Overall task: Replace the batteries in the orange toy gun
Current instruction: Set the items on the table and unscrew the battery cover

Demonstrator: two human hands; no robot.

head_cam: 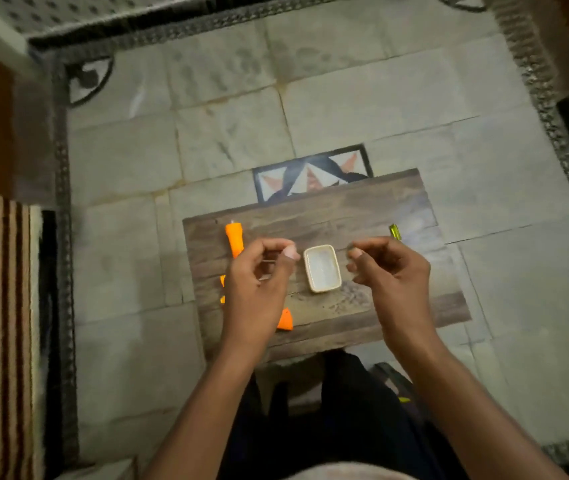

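Both your hands hover above the wooden surface (397,199), raised toward the camera and apart from each other. Your left hand (259,282) has its fingers curled in, thumb and forefinger drawn close together as a pinching grip. A thin pale sliver seems to show between them, but it is too blurred to say whether the grip holds anything. Your right hand (388,271) is likewise loosely curled, thumb near the forefinger tip; nothing can be made out in that grip, and whether it is fully closed cannot be told.

The orange toy gun (234,242) lies on the surface under and just beyond your left grip. Its barrel points away from you and sticks out past your left fingers on the outer side. Your left hand and wrist cover most of the body. Small orange bits show at the outer edge of your wrist, and an orange corner (285,322) pokes out on the inner side of your left wrist, nearer to you.

Between your two grips, slightly farther down on the surface, sits a small white rectangular tray (322,268) with a tan rim. It appears empty, though the blur leaves that unsure.

Just beyond your right grip, on the outer side, a small yellow-green object (395,233) peeks out behind your knuckles; its kind cannot be told.

The surface rests on a tiled floor (227,133).
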